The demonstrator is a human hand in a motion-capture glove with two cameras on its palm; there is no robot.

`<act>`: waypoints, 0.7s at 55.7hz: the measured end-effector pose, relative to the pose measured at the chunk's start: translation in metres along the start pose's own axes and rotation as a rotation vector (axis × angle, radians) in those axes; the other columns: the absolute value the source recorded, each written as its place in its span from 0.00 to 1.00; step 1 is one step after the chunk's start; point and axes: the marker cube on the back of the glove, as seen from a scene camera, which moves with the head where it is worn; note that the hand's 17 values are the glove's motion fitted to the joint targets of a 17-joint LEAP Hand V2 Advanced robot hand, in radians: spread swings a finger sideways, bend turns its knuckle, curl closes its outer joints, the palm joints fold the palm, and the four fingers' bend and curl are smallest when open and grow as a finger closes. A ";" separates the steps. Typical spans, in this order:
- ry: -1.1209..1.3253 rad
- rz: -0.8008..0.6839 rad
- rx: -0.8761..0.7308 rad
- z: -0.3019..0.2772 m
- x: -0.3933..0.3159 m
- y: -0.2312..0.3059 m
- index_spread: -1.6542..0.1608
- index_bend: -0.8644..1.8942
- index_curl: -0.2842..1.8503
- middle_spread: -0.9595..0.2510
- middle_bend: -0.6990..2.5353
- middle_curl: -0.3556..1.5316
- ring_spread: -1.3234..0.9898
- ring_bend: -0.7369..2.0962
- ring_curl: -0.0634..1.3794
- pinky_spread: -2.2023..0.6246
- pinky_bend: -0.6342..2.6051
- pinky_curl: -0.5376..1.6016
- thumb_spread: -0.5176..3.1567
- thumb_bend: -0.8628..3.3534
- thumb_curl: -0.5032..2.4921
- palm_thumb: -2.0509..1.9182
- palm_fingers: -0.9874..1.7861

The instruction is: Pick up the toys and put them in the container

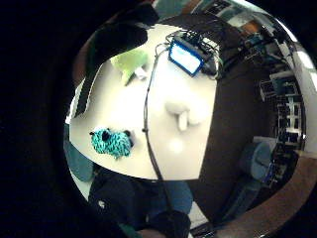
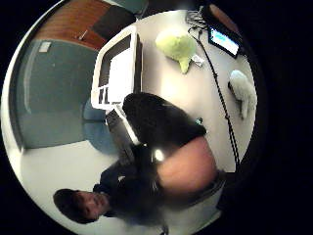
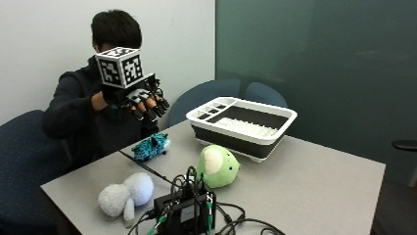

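The gloved right hand (image 3: 140,100) is hovering released and holding nothing above the teal toy (image 3: 150,146) on the counter (image 3: 312,186), so the first pickup is probably starting and calls for lowering onto that toy.

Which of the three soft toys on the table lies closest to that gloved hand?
The teal-and-black striped toy, at the table edge right below the raised gloved right hand. The green toy and white toy lie farther off.
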 end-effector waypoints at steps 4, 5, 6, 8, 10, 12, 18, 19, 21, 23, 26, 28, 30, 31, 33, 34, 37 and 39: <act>-0.015 -0.003 0.001 0.004 0.003 -0.004 0.83 0.37 0.17 0.77 0.28 0.22 0.56 0.37 0.08 0.78 0.31 0.30 0.32 0.19 0.17 0.49 0.46; -0.019 -0.001 0.000 0.005 0.004 -0.005 0.82 0.37 0.17 0.77 0.28 0.23 0.55 0.37 0.09 0.78 0.32 0.31 0.33 0.19 0.17 0.49 0.45; -0.021 0.000 -0.002 0.006 0.004 -0.006 0.82 0.37 0.17 0.76 0.28 0.23 0.55 0.38 0.09 0.78 0.32 0.31 0.35 0.19 0.17 0.49 0.45; -0.024 0.000 -0.003 0.009 0.005 -0.007 0.81 0.37 0.18 0.76 0.29 0.24 0.55 0.38 0.10 0.78 0.32 0.32 0.37 0.19 0.17 0.49 0.45; -0.023 0.000 -0.002 0.010 0.006 -0.009 0.80 0.37 0.19 0.76 0.29 0.25 0.55 0.38 0.11 0.78 0.32 0.33 0.39 0.19 0.17 0.49 0.44; -0.022 0.001 0.001 0.011 0.007 -0.011 0.80 0.37 0.19 0.76 0.29 0.26 0.55 0.39 0.11 0.78 0.33 0.33 0.41 0.19 0.17 0.49 0.43; -0.017 -0.002 -0.003 0.010 0.007 -0.016 0.78 0.37 0.20 0.76 0.29 0.28 0.54 0.40 0.12 0.78 0.33 0.35 0.44 0.19 0.18 0.48 0.42; -0.017 -0.005 -0.005 0.009 0.007 -0.016 0.78 0.37 0.20 0.76 0.29 0.28 0.54 0.40 0.12 0.78 0.34 0.35 0.45 0.19 0.18 0.48 0.42; -0.017 -0.009 -0.008 0.008 0.006 -0.018 0.78 0.37 0.21 0.76 0.29 0.29 0.54 0.40 0.13 0.78 0.34 0.35 0.45 0.19 0.18 0.48 0.42; -0.018 -0.014 -0.007 0.006 0.005 -0.021 0.78 0.37 0.21 0.75 0.29 0.29 0.54 0.40 0.13 0.78 0.34 0.36 0.46 0.19 0.18 0.48 0.41; -0.019 -0.024 -0.006 0.004 0.003 -0.027 0.78 0.37 0.21 0.75 0.30 0.30 0.54 0.41 0.14 0.78 0.35 0.36 0.47 0.19 0.18 0.48 0.40; -0.021 -0.036 -0.006 0.003 0.001 -0.032 0.78 0.36 0.21 0.75 0.29 0.30 0.54 0.41 0.14 0.78 0.35 0.37 0.47 0.19 0.18 0.49 0.39; -0.023 -0.051 -0.003 0.002 -0.002 -0.039 0.77 0.36 0.22 0.75 0.29 0.31 0.54 0.42 0.15 0.78 0.36 0.37 0.47 0.19 0.18 0.49 0.39; -0.024 -0.060 0.001 0.002 -0.004 -0.043 0.77 0.35 0.21 0.75 0.29 0.31 0.54 0.42 0.15 0.78 0.36 0.38 0.47 0.19 0.18 0.48 0.38; -0.024 -0.079 0.015 0.004 -0.008 -0.055 0.77 0.35 0.21 0.76 0.28 0.31 0.54 0.42 0.15 0.78 0.38 0.39 0.47 0.19 0.18 0.49 0.35; -0.023 -0.090 0.023 0.005 -0.010 -0.062 0.77 0.34 0.21 0.76 0.28 0.31 0.54 0.42 0.16 0.78 0.39 0.39 0.47 0.19 0.18 0.49 0.34; -0.016 -0.122 0.037 0.011 -0.017 -0.084 0.77 0.34 0.21 0.76 0.26 0.31 0.55 0.41 0.15 0.78 0.41 0.40 0.48 0.19 0.19 0.49 0.31; -0.012 -0.136 0.031 0.017 -0.021 -0.099 0.77 0.34 0.21 0.76 0.26 0.31 0.55 0.40 0.15 0.78 0.42 0.40 0.48 0.19 0.19 0.50 0.30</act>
